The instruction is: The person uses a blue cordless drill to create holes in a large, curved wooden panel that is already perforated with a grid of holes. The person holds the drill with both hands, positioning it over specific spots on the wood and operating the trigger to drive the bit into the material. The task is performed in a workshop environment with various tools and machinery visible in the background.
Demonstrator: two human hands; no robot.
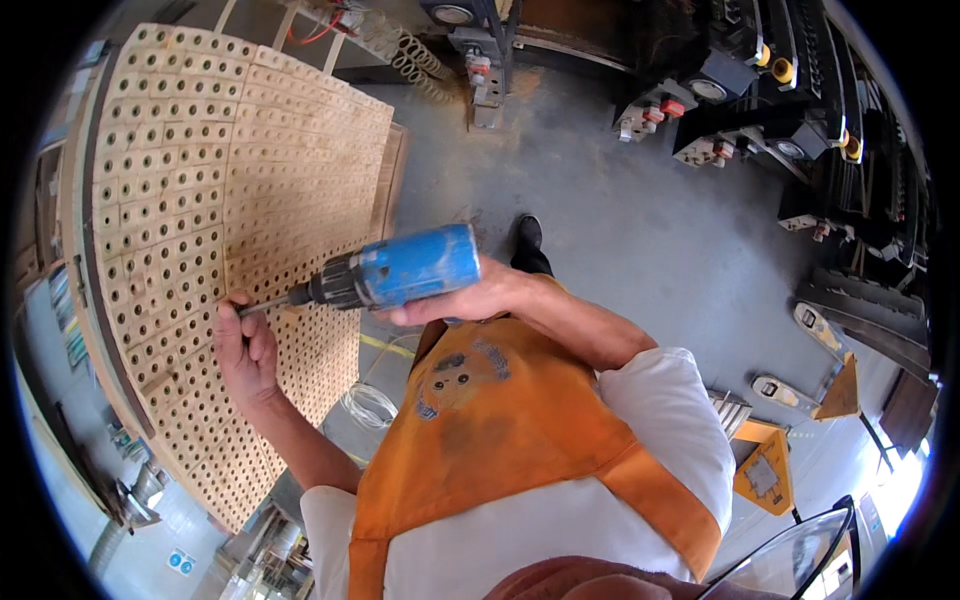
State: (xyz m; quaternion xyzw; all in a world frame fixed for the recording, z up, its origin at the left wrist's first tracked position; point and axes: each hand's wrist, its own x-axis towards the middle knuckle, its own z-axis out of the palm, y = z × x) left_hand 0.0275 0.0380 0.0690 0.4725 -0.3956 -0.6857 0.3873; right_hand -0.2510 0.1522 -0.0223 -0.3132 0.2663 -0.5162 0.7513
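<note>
A blue cordless drill [420, 266] with a black chuck is gripped in my right hand [455, 303]. Its long bit [268, 304] points left toward a panel of pale wooden blocks [240, 128], each with a round hole. In the leftmost columns the holes have darker, ringed edges; farther right they look plainer. My left hand [248, 358] is closed in a pinch at the tip of the bit, in front of the panel. Whatever small piece sits between those fingertips is hidden.
Across the grey floor [600, 230], dark machinery [720, 85] with red and yellow knobs lines the far right. A coiled air hose [415, 60] hangs beyond the panel. White cable [368, 405] lies looped beside it. Yellow pallet trucks [765, 475] stand at right.
</note>
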